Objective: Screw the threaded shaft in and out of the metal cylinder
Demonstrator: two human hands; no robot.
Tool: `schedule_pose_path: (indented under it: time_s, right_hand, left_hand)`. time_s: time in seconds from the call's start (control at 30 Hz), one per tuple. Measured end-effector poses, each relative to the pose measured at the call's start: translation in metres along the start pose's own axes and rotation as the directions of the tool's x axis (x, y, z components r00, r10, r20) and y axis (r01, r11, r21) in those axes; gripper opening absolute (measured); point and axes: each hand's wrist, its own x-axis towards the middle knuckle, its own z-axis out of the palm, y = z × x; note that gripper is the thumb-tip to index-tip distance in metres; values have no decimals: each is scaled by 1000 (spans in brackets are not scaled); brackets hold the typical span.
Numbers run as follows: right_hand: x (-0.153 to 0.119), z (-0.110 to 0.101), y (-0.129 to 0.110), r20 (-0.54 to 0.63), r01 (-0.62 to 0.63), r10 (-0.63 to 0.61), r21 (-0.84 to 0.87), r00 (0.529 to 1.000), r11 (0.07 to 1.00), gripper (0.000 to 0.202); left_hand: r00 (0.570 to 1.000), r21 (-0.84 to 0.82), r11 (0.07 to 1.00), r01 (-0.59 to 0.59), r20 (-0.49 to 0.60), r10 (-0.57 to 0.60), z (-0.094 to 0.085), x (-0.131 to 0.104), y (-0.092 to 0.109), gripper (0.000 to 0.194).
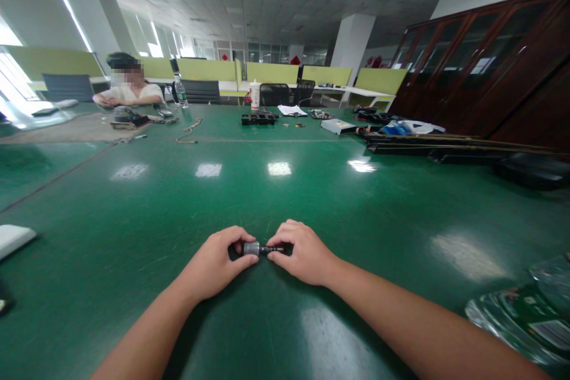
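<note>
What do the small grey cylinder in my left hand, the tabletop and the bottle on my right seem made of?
Cylinder: probably metal, dull grey with a soft sheen.
Tabletop: green and glossy with mirror-like glare; perhaps a plastic covering or paint, unclear which.
Bottle: likely clear plastic, see-through and ridged.

Over the table (276, 202), the left hand (220, 258) and the right hand (307, 254) are found bare. Both wrists (333, 268) are likewise bared. The forearms (392, 314) are exposed along their visible length, narrowed at the wrist and broadened farther up.
</note>
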Motion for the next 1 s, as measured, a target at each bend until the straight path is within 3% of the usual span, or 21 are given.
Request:
schedule_pose_path:
  time_s: [0.7, 1.0]
  right_hand:
    - [1, -6, 4, -31, -106, 104, -49, 994, 993, 8]
    - [3, -13, 11, -82, -221, 216, -56, 973, 974, 6]
  left_hand:
    - [998, -21, 999, 44, -45, -45, 0, 2, -4, 20]
    - [995, -5, 997, 74, -60, -75, 0, 3, -5, 22]
